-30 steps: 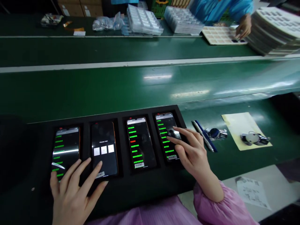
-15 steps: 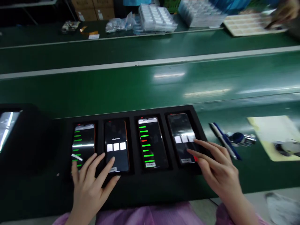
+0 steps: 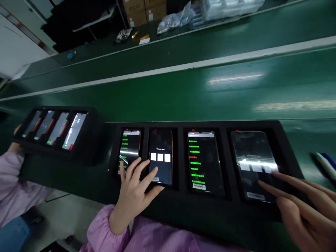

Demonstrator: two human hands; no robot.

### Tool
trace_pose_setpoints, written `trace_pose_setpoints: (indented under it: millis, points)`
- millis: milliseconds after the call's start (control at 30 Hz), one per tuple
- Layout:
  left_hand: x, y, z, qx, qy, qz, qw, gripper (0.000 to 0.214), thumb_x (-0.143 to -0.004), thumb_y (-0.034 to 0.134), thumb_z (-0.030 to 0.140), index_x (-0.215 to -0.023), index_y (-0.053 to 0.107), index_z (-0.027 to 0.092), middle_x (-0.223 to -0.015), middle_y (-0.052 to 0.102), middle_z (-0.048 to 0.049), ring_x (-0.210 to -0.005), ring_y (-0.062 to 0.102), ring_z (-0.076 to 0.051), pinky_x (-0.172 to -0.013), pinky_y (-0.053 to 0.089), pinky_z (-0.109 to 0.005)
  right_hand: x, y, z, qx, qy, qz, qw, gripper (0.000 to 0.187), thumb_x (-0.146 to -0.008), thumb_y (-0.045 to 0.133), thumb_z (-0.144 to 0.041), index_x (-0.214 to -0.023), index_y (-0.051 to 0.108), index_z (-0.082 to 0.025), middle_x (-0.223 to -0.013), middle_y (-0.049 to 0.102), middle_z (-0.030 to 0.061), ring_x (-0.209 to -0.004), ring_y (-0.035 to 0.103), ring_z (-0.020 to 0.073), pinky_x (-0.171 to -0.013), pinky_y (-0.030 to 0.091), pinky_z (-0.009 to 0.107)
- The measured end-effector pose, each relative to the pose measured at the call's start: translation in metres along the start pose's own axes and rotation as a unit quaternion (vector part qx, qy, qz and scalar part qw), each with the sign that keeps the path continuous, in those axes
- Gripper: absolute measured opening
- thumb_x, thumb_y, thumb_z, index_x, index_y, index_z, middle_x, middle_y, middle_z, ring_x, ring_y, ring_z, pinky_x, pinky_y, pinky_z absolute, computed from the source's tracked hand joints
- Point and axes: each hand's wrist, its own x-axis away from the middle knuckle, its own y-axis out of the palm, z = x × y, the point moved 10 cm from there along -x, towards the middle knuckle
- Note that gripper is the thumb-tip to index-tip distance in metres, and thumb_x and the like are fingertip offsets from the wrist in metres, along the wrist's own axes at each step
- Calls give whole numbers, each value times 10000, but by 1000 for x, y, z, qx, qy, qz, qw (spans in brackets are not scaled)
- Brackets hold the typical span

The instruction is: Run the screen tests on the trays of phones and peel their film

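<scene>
Several smartphones lie face up in the slots of a black foam tray (image 3: 182, 203). My left hand (image 3: 138, 183) is spread, its fingertips over the lower parts of the leftmost phone (image 3: 130, 143) and the second phone (image 3: 161, 140). The second shows "Vibrator test" with three white squares. Green lines and one red line fill the screen of the third phone (image 3: 206, 161). Over the rightmost phone (image 3: 249, 147), my right hand (image 3: 307, 206) has its fingers stretched out near the white squares. Whether the fingertips touch the glass, I cannot tell.
Another black tray (image 3: 91, 140) with several phones stands at the left, a co-worker's sleeved arm (image 3: 18, 189) beside it. A pen (image 3: 325, 164) lies at the right. Plastic bags (image 3: 175, 21) and cardboard boxes (image 3: 145, 10) are at the back.
The view has swung to the left, bringing the second tray and the co-worker's arm into sight. Both my hands keep about the same place over the phones.
</scene>
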Motion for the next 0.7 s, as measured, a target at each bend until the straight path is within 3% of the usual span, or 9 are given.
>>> trace_pose_setpoints:
  millis: [267, 367, 500, 600, 700]
  points:
    - [-39, 11, 27, -26, 11, -13, 1000, 583, -1023, 513, 704, -1355, 708, 266, -1536, 592, -130, -1490, 436, -366, -1321, -1, -696, -6, -3, -13, 59, -51, 17, 997, 205, -1014, 610, -253, -1074, 800, -302, -1200, 772, 66, -1038, 707, 310, -897, 490, 498]
    - [-48, 11, 50, -4, 33, 8, 999, 623, -1027, 495, 716, -1409, 675, 259, -1506, 611, -131, -1488, 444, -345, -1336, 6, -663, -7, -5, -20, 74, -71, 28, 994, 186, -1024, 610, -222, -1062, 787, -266, -1186, 773, 72, -1044, 703, 307, -898, 496, 481]
    - [-61, 29, 79, 3, 82, -21, 996, 649, -1013, 480, 755, -1433, 659, 294, -1528, 599, -96, -1479, 451, -332, -1327, -99, -649, -8, -5, -22, 78, -78, 30, 993, 192, -1030, 599, -211, -1067, 782, -258, -1191, 769, 74, -1054, 701, 302, -885, 497, 468]
    - [-66, 39, 84, -11, 83, -30, 996, 663, -1013, 446, 771, -1429, 662, 302, -1555, 580, -85, -1491, 432, -336, -1305, -176, -640, -7, -5, -24, 79, -88, 24, 993, 185, -1033, 594, -204, -1083, 769, -242, -1200, 760, 86, -1062, 695, 315, -884, 492, 471]
    - [-63, 32, 82, 2, 67, -9, 998, 678, -1028, 414, 762, -1438, 658, 280, -1513, 610, -84, -1486, 434, -315, -1328, -146, -604, -8, -5, -24, 81, -87, 19, 993, 176, -1031, 598, -179, -1087, 759, -223, -1204, 751, 101, -1068, 689, 328, -886, 484, 477]
